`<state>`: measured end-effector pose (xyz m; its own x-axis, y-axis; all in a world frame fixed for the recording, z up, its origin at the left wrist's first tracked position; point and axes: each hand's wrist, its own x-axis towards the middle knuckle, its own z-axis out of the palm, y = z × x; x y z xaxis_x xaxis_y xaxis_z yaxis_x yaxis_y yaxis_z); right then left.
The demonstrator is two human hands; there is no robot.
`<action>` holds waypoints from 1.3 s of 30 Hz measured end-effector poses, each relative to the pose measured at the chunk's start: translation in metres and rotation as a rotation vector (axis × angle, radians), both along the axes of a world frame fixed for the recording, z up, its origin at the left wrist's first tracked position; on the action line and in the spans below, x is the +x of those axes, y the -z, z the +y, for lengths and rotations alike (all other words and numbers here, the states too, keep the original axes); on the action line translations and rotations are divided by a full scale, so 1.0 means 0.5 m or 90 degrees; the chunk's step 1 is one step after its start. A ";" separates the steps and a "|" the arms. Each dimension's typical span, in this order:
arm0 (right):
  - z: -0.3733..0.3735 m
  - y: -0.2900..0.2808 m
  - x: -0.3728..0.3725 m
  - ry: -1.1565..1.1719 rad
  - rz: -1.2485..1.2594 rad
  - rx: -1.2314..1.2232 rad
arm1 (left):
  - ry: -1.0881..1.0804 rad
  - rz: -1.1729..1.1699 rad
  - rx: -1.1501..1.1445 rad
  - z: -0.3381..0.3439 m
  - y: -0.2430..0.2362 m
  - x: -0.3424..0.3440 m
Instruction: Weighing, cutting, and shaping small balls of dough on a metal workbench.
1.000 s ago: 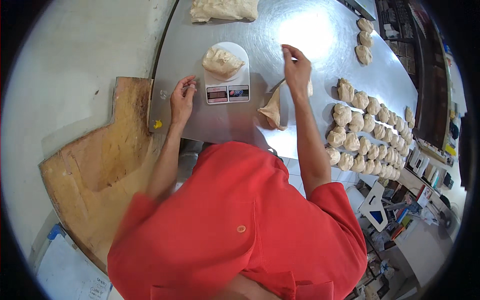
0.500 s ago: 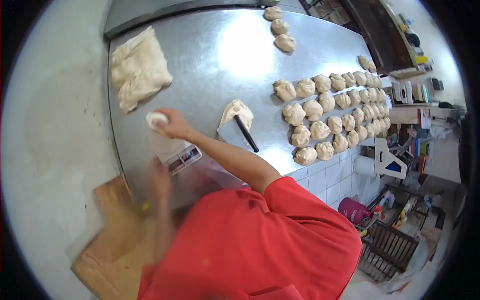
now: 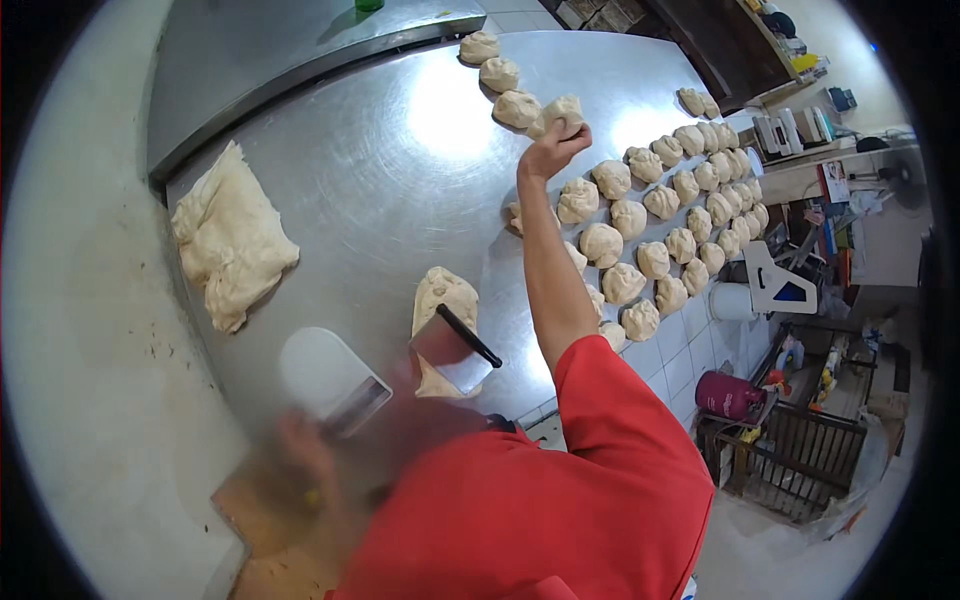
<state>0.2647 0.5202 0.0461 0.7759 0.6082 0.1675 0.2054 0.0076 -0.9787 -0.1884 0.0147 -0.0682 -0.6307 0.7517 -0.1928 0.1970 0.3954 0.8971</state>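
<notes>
The pale dough piece has crossed the steel worktop. 1 second ago it sits on the digital kitchen scale, and 0.5 seconds ago the right hand has a pale lump over the scale's platform. Now that hand reaches to the far side, fingers curled around the dough, right beside the nearest of 3 dough balls in a short line; whether the lump touches its neighbour or the steel, I cannot tell. With it there, the line reads as 4, so this piece's time on the scale looks finished, though it is not yet let go.

The left hand is a blur at the scale's near edge; I cannot tell whether its fingers are spread or closed, or whether it touches the scale.

The black-handled dough scraper lies across a dough strip, with dough showing beyond both sides of the blade. The large dough slab rests at the left, and several rows of portioned balls fill the right side.
</notes>
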 end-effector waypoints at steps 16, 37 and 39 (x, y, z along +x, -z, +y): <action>-0.617 -0.020 -0.127 -0.611 -0.570 -0.519 | 0.244 -0.132 0.005 0.102 -0.246 0.296; -0.592 -0.178 0.021 -0.701 -0.168 -0.302 | 0.320 0.307 -0.241 0.263 -0.136 0.580; -0.581 -0.149 0.030 -0.763 -0.203 -0.287 | 0.302 0.380 -0.227 0.197 -0.168 0.568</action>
